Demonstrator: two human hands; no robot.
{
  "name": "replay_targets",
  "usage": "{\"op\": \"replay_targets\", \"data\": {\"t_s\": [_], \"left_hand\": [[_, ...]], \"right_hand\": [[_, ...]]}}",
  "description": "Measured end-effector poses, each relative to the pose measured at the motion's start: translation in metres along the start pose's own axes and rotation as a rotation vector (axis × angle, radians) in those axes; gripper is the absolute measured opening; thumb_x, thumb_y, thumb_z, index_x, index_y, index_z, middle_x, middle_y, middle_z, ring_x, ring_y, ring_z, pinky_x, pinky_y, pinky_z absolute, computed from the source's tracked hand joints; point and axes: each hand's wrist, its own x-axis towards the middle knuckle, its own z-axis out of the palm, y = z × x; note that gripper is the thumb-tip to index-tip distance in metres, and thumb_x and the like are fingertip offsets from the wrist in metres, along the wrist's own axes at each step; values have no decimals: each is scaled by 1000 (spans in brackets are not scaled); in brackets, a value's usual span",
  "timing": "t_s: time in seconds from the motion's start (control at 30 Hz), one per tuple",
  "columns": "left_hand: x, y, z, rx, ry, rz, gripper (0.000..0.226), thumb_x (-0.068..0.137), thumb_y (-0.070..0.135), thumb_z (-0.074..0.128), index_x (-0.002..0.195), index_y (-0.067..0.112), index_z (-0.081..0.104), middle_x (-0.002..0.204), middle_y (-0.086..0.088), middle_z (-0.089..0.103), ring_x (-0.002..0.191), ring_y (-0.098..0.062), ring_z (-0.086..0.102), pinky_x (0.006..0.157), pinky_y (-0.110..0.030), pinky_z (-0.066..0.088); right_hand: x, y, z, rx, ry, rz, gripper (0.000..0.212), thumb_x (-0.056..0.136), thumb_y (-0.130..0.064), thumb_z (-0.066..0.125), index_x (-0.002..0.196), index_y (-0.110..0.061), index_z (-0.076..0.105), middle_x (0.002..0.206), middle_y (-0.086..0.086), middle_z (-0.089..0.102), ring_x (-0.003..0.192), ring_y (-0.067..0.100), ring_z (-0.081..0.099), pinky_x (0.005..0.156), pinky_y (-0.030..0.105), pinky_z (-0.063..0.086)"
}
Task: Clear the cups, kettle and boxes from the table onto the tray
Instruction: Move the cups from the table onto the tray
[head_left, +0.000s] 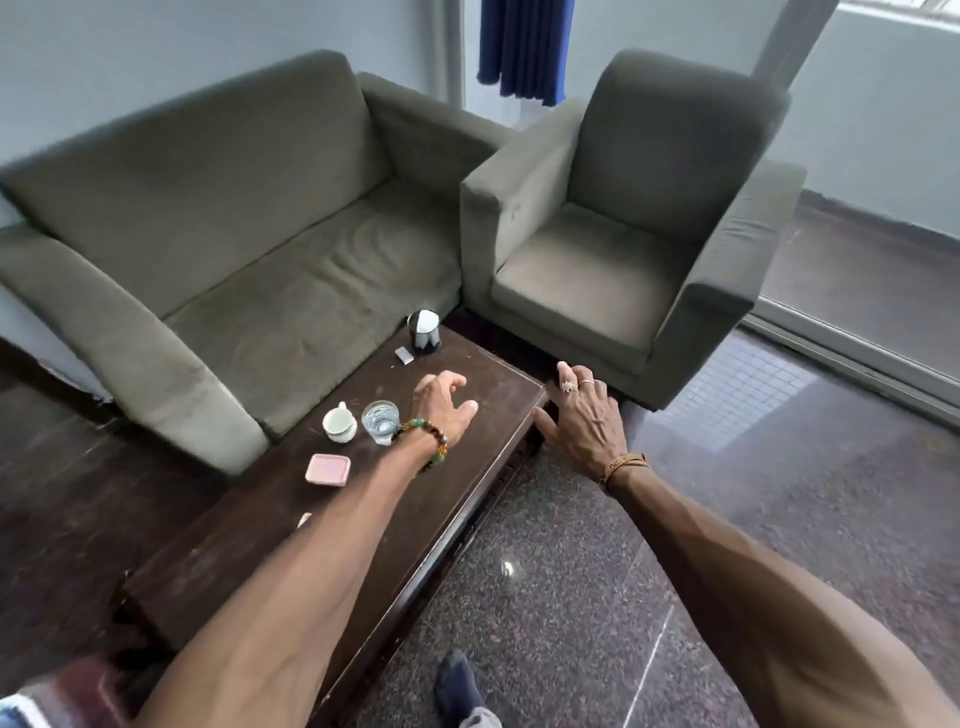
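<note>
Cups (340, 424) stand near the table's (249, 540) left edge; your left hand (443, 410) and right hand (587, 421) hover open-fingered, gripping nothing.

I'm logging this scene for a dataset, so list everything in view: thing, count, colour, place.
Table: 1, dark brown, centre.
Cup: 1, white, table's sofa side.
Glass: 1, clear, right of cup.
Pink box: 1, nearer than cup.
Holder: 1, black with white contents, table's far end.
Packet: 1, white, beside holder.
Sofa: 1, grey-green, left.
Armchair: 1, grey-green, right.
Curtain: 1, blue, top.
Left hand: open, over table.
Right hand: open, at table's right edge.
</note>
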Motion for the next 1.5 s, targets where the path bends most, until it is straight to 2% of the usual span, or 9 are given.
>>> {"op": "replay_targets", "data": {"t_s": [0.33,0.43,0.6,0.77,0.9,1.0,1.1,1.23,1.5], "left_hand": [[66,33,14,5,-48,-2,36,79,28,69,114,19,65,114,-6,63,98,-22,64,93,-33,50],[81,29,19,2,-55,-48,36,79,28,69,114,20,65,114,-4,64,99,-21,64,92,-33,51],[104,17,16,-22,28,-195,34,79,27,70,112,19,67,113,-2,68,104,-18,62,88,-25,46],[116,1,-6,-61,159,-314,33,77,26,71,109,20,68,109,-1,69,101,-18,63,85,-23,45],[113,-29,-30,-117,265,-418,30,78,22,71,108,16,68,110,-4,69,103,-20,64,92,-30,49],[101,-59,-41,-125,319,-502,28,78,27,70,106,20,68,108,0,70,102,-17,64,85,-21,44],[85,-91,-44,-125,340,-567,28,79,29,70,106,20,68,109,1,71,103,-16,65,81,-19,43],[70,-130,-54,-154,364,-648,30,80,27,70,108,17,68,112,-3,71,105,-18,65,87,-25,48],[72,-179,-76,-178,359,-713,31,84,21,65,114,15,64,118,-4,68,111,-19,62,91,-25,43]], "right_hand": [[75,25,-10,-16,-7,14,79,93,-51,55,154,-10,26,146,8,38,124,31,46,97,45,45],[102,28,0,-12,-44,-44,79,93,-50,55,155,-10,25,146,9,37,125,32,46,97,45,46],[156,24,16,-10,-123,-172,82,93,-52,54,155,-10,23,146,10,37,124,34,46,97,47,46],[207,-10,21,-16,-176,-347,83,91,-52,55,155,-11,23,149,11,36,126,34,46,98,47,46],[227,-58,28,31,-203,-477,79,88,-49,59,151,-12,29,142,10,40,121,36,49,93,48,47],[227,-89,47,28,-265,-558,81,89,-50,58,153,-12,27,147,10,37,124,35,46,97,47,45],[217,-114,71,-4,-341,-620,81,90,-52,57,154,-13,26,151,9,35,130,34,44,101,46,42],[200,-148,103,-50,-448,-699,80,90,-53,55,154,-15,26,146,8,39,126,34,48,100,46,43],[213,-202,139,-45,-484,-740,77,91,-51,56,152,-15,28,139,8,45,126,33,49,101,46,42]]}}
